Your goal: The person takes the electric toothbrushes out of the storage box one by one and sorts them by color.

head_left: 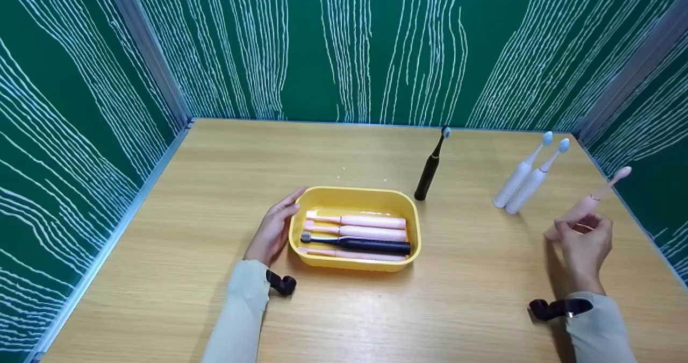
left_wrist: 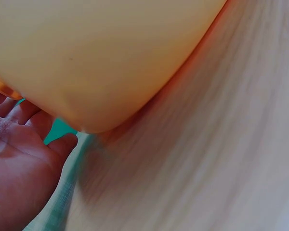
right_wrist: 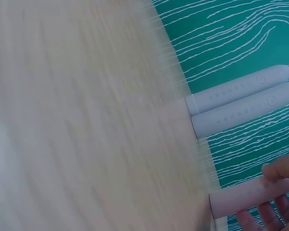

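At the table's right side my right hand (head_left: 588,244) grips a pink electric toothbrush (head_left: 580,210) by its handle. The brush stands upright, its base at the tabletop in the right wrist view. Beside it two white electric toothbrushes (head_left: 520,183) with bluish heads stand close together. My left hand (head_left: 271,228) holds the left end of a yellow basket (head_left: 355,266), fingers at its rim. Inside lie a black electric toothbrush (head_left: 373,244) and several pink ones (head_left: 373,233), side by side with heads to the left. In the left wrist view the basket's outer wall (left_wrist: 96,57) hides some fingertips.
A black electric toothbrush (head_left: 428,175) stands upright just behind the basket's right end. Green panels (head_left: 306,56) with white wavy lines enclose the wooden table (head_left: 242,153) at back and sides. Small white specks (head_left: 385,180) lie behind the basket.
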`<state>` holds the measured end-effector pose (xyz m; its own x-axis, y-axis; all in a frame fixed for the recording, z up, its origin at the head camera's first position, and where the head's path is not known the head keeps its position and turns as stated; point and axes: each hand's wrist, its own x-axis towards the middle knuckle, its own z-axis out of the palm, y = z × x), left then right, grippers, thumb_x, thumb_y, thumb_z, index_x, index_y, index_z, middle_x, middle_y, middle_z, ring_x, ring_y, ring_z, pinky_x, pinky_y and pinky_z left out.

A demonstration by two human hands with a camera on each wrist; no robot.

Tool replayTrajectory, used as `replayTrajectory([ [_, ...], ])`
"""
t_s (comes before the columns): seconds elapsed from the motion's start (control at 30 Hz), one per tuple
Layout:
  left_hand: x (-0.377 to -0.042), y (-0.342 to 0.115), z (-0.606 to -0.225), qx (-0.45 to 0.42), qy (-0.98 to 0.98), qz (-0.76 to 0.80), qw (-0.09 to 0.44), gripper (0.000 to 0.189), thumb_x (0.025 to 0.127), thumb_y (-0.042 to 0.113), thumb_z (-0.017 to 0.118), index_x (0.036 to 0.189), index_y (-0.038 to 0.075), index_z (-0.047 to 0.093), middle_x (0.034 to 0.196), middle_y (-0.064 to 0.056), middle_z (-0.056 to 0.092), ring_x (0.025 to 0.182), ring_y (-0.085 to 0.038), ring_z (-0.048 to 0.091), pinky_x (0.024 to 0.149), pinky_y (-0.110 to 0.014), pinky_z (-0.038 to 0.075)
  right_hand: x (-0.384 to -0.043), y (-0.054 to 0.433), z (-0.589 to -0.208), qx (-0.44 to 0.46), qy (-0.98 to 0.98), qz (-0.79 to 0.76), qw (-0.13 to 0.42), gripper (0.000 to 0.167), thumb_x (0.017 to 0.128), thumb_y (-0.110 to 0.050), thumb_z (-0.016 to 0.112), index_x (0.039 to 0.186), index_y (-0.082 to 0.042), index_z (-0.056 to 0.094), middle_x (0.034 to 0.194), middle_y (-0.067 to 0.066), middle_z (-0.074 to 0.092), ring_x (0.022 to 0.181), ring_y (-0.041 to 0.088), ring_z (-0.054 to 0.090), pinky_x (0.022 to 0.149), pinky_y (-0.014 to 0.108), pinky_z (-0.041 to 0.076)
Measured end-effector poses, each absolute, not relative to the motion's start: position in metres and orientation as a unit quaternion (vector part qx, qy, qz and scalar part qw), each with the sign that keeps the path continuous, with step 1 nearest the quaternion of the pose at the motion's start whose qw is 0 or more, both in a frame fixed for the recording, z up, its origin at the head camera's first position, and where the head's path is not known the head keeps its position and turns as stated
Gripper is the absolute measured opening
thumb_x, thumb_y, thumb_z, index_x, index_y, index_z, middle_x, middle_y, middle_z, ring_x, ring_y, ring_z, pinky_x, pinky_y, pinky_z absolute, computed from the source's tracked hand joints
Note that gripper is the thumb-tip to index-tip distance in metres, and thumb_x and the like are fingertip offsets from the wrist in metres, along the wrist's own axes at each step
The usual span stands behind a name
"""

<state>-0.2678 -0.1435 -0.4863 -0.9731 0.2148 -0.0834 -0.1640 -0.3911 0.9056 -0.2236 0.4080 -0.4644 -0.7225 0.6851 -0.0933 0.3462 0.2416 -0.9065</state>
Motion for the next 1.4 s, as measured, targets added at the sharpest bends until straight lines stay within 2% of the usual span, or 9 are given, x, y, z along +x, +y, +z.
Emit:
replayTrajectory([
  [0.1,-0.268,-0.144,-0.487,0.026,0.539,0.834,0.113,0.049,0.098,0.002,0.037,0.147,0.002,0.035,0.157,-0.010,0.030,0.144,-0.024,0.029,0.120,-0.035,0.025,-0.224,0.407,-0.465,-0.331,-0.779,0.503,0.173,0.052,0.088,-0.023,0.067,0.132,-0.020,0.039,0.098,-0.021,0.041,0.093,-0.003,0.044,0.074,0.007,0.041],
  [0.3,-0.268,-0.144,-0.487,0.018,0.538,0.835,0.112,0.049,0.098,0.003,0.039,0.147,0.002,0.036,0.157,-0.009,0.030,0.143,-0.024,0.030,0.119,-0.035,0.027,-0.223,0.407,-0.464,-0.331,-0.775,0.513,0.162,0.051,0.088,-0.022,0.066,0.131,-0.021,0.038,0.098,-0.021,0.041,0.093,-0.001,0.044,0.065,0.002,0.044],
  [0.57,-0.267,-0.143,-0.486,0.021,0.544,0.832,0.107,0.049,0.098,0.001,0.037,0.147,0.000,0.034,0.158,-0.011,0.027,0.145,-0.026,0.027,0.120,-0.036,0.025,-0.221,0.407,-0.461,-0.336,-0.757,0.539,0.150,0.059,0.089,-0.026,0.067,0.138,-0.024,0.035,0.103,-0.021,0.040,0.099,0.002,0.043,0.066,0.002,0.045],
  [0.73,-0.268,-0.142,-0.485,0.012,0.542,0.833,0.110,0.049,0.098,0.001,0.038,0.147,0.002,0.036,0.158,-0.010,0.027,0.145,-0.024,0.027,0.120,-0.035,0.026,-0.219,0.407,-0.461,-0.342,-0.757,0.536,0.151,0.062,0.089,-0.030,0.067,0.141,-0.025,0.034,0.113,-0.018,0.043,0.105,0.005,0.043,0.066,0.002,0.043],
  [0.83,-0.268,-0.142,-0.485,0.014,0.542,0.833,0.110,0.049,0.098,0.002,0.038,0.147,0.002,0.036,0.158,-0.009,0.027,0.145,-0.023,0.027,0.120,-0.034,0.026,-0.217,0.406,-0.460,-0.341,-0.754,0.537,0.164,0.063,0.088,-0.030,0.068,0.141,-0.025,0.035,0.118,-0.016,0.043,0.107,0.004,0.042,0.068,0.002,0.042],
  [1.03,-0.267,-0.143,-0.487,0.024,0.531,0.839,0.117,0.049,0.098,0.002,0.037,0.148,0.002,0.034,0.157,-0.011,0.028,0.144,-0.025,0.029,0.119,-0.035,0.027,-0.215,0.402,-0.460,-0.326,-0.757,0.519,0.227,0.059,0.086,-0.028,0.070,0.137,-0.022,0.040,0.112,-0.020,0.041,0.099,-0.001,0.041,0.073,0.005,0.041],
  [1.13,-0.267,-0.143,-0.486,0.024,0.527,0.842,0.118,0.049,0.098,0.002,0.036,0.148,0.001,0.034,0.157,-0.011,0.028,0.144,-0.024,0.029,0.119,-0.034,0.027,-0.214,0.401,-0.459,-0.322,-0.752,0.522,0.242,0.059,0.086,-0.029,0.070,0.136,-0.023,0.040,0.112,-0.020,0.040,0.100,-0.002,0.041,0.073,0.004,0.041],
  [1.4,-0.267,-0.143,-0.485,0.018,0.530,0.840,0.116,0.049,0.099,0.002,0.036,0.147,0.002,0.034,0.158,-0.011,0.026,0.145,-0.025,0.027,0.120,-0.035,0.025,-0.213,0.399,-0.458,-0.319,-0.724,0.534,0.297,0.055,0.086,-0.029,0.071,0.134,-0.023,0.044,0.111,-0.018,0.042,0.097,-0.002,0.042,0.081,0.009,0.040],
])
